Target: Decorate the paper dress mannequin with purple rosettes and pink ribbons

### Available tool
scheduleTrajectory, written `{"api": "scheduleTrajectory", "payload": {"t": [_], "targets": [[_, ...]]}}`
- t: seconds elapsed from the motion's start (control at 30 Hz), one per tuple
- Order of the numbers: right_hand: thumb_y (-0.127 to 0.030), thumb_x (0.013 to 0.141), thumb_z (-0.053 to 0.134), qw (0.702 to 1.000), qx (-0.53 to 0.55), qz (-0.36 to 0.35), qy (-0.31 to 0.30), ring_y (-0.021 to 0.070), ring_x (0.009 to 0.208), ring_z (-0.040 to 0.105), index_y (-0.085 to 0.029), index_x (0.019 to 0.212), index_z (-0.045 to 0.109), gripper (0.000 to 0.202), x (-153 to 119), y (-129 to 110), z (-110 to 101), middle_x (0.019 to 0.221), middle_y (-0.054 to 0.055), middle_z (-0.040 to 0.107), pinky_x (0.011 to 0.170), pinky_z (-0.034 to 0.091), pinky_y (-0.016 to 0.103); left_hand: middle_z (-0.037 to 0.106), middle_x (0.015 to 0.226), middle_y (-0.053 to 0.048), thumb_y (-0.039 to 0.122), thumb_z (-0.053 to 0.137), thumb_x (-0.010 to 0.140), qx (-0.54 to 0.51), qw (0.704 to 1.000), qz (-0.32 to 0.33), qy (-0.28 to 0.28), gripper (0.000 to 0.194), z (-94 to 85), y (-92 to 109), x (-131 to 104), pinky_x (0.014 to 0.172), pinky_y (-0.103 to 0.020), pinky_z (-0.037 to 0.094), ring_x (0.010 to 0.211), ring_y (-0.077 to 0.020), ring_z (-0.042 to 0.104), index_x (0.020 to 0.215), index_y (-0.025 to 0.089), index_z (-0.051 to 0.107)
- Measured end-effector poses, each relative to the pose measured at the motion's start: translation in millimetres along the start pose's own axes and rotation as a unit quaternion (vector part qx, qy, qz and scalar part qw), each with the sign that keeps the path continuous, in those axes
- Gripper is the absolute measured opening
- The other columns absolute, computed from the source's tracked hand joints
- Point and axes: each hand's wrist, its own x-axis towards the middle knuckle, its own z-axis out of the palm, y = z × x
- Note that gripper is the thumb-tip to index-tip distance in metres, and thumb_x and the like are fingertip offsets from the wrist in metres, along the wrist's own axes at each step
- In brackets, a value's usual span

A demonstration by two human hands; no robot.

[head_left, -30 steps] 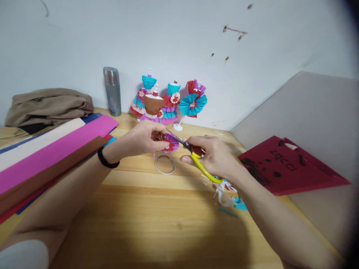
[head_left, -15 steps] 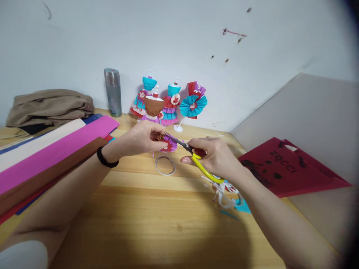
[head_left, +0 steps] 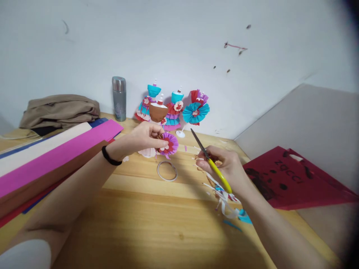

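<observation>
My left hand [head_left: 147, 136] pinches a round pleated purple paper flower [head_left: 171, 144] with a red and pale centre. The flower hangs over the table, in front of a small dress form with a brown top [head_left: 157, 113]. To the right, my right hand [head_left: 221, 162] is closed around yellow-handled scissors [head_left: 219, 175], whose dark blades look closed and point up and to the left, apart from the flower. Below the flower a tape ring [head_left: 167, 171] lies on the wooden table [head_left: 134, 224].
Several paper-dressed forms [head_left: 195, 113] stand by the wall beside a grey flask [head_left: 119, 99]. Coloured paper strips [head_left: 64, 149] and brown cloth [head_left: 61, 110] lie left. Paper scraps [head_left: 230, 213] and a red bag [head_left: 297, 183] are at right.
The scissors have moved right, away from the flower, and their blades now point more upward. The purple flower shows more fully in my left hand. The camera view has shifted slightly.
</observation>
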Motion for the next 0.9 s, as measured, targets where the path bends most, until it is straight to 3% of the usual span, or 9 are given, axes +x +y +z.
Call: {"api": "scheduleTrajectory", "payload": {"t": [0.1, 0.27, 0.37, 0.5, 0.9], "targets": [[-0.059, 0.084, 0.06, 0.999, 0.038, 0.01, -0.01, 0.0161, 0.059, 0.054, -0.019, 0.085, 0.06, 0.04, 0.4, -1.8, -4.2, 0.064, 0.001, 0.06, 0.053, 0.039, 0.027, 0.065, 0.069, -0.004, 0.026, 0.071, 0.073, -0.007, 1.0, -0.018, 0.0, 0.017, 2.2, 0.7, 0.0, 0.056, -0.023, 0.048, 0.062, -0.0113, 0.06, 0.075, 0.011, 0.064], [-0.066, 0.085, 0.052, 0.994, -0.016, -0.062, -0.083, 0.0168, 0.061, 0.051, -0.019, 0.08, 0.056, 0.047, 13.7, -20.8, -14.9, 0.068, 0.003, 0.056, 0.056, 0.037, 0.029, 0.064, 0.067, -0.002, 0.025, 0.071, 0.071, 0.063, 0.998, 0.026, 0.016, 0.015, 8.2, 0.3, -0.4, 0.053, -0.021, 0.045, 0.061, -0.0106, 0.058, 0.073, 0.012, 0.064], [-0.066, 0.087, 0.05, 0.989, -0.065, -0.103, -0.081, 0.0159, 0.06, 0.047, -0.02, 0.077, 0.053, 0.047, 21.0, -26.9, -17.1, 0.07, 0.003, 0.055, 0.057, 0.035, 0.029, 0.065, 0.067, -0.001, 0.024, 0.068, 0.073, 0.117, 0.99, 0.074, 0.021, 0.013, 11.2, 3.1, -2.8, 0.053, -0.019, 0.042, 0.06, -0.009, 0.056, 0.077, 0.012, 0.069], [-0.063, 0.087, 0.051, 0.981, -0.112, -0.138, -0.08, 0.0197, 0.067, 0.053, -0.018, 0.085, 0.057, 0.045, 25.2, -25.4, -16.3, 0.077, 0.007, 0.059, 0.061, 0.036, 0.031, 0.064, 0.063, 0.0, 0.024, 0.068, 0.074, 0.154, 0.981, 0.112, 0.016, 0.014, 13.5, 8.4, -5.7, 0.05, -0.018, 0.037, 0.057, -0.0076, 0.051, 0.079, 0.013, 0.074], [-0.056, 0.091, 0.048, 0.954, -0.241, -0.173, -0.042, 0.0219, 0.069, 0.058, -0.02, 0.087, 0.064, 0.04, 23.8, -24.5, -11.8, 0.082, 0.01, 0.067, 0.065, 0.035, 0.034, 0.058, 0.058, 0.002, 0.026, 0.065, 0.074, 0.155, 0.985, 0.079, -0.006, 0.019, 13.1, 10.1, -6.1, 0.047, -0.018, 0.034, 0.053, -0.0077, 0.048, 0.082, 0.014, 0.076]]}}
